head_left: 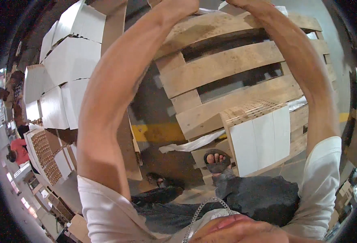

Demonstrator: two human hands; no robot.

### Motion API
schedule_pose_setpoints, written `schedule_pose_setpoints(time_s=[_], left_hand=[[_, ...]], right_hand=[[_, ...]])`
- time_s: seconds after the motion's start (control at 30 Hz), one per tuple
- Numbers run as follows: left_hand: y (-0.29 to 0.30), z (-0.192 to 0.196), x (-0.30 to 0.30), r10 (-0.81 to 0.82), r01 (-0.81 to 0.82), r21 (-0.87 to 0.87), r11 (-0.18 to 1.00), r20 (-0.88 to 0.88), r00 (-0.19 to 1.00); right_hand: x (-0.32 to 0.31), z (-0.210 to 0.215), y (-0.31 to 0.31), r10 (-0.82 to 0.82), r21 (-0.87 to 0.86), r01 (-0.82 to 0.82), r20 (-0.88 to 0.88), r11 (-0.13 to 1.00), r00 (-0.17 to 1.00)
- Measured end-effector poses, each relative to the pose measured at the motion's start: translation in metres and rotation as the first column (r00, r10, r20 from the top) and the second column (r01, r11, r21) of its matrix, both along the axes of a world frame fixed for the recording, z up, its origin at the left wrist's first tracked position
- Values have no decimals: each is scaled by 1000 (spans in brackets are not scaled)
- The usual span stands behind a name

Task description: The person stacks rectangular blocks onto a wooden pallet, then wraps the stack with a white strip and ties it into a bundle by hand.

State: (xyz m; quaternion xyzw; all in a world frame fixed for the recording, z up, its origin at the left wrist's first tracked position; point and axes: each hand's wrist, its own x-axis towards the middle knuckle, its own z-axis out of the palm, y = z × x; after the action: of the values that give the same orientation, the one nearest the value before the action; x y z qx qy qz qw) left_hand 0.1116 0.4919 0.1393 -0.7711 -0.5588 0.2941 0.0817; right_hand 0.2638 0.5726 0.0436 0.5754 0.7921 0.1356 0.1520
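Both my arms reach forward to the far edge of the view, over a wooden pallet (243, 56). My left hand (184, 5) is partly cut off by the top edge, and its fingers do not show. Cut off in the same way, my right hand (247, 4) is beside a pale flat piece (232, 9); whether it grips that piece is hidden. On the pallet's near side stands a row of white-faced blocks (259, 139) with brown, hole-patterned edges. A crumpled white strip (194, 143) lies beside them, across the pallet's near left corner.
Tall stacks of white-faced blocks (69, 60) rise on the left, next to brown cardboard (112, 24). Further left are more brown-edged blocks (46, 156) and a person in a red top (19, 152). My sandalled foot (217, 158) is by the pallet; a yellow line (158, 132) crosses the floor.
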Motion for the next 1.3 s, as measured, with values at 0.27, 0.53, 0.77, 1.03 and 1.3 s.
schedule_pose_setpoints(time_s=[0.27,0.53,0.77,1.03,1.3], left_hand=[[-2,-47,-23,41,-93,149,985,318,947],[-104,-17,-141,406,-466,-314,827,908,108],[-158,-5,10,249,-109,-531,840,557,-792],[-189,33,-1,228,-178,-467,866,685,-692],[-275,3,-26,252,-104,-534,839,552,-795]], right_hand=[[28,-15,-9,-39,-62,36,-50,997,998],[93,74,-53,133,-225,-293,-536,929,834],[27,85,-138,-552,-485,-310,-814,818,-183],[26,159,-202,-294,-246,-312,-949,918,-117],[111,163,-249,-365,-371,-269,-928,889,73]])
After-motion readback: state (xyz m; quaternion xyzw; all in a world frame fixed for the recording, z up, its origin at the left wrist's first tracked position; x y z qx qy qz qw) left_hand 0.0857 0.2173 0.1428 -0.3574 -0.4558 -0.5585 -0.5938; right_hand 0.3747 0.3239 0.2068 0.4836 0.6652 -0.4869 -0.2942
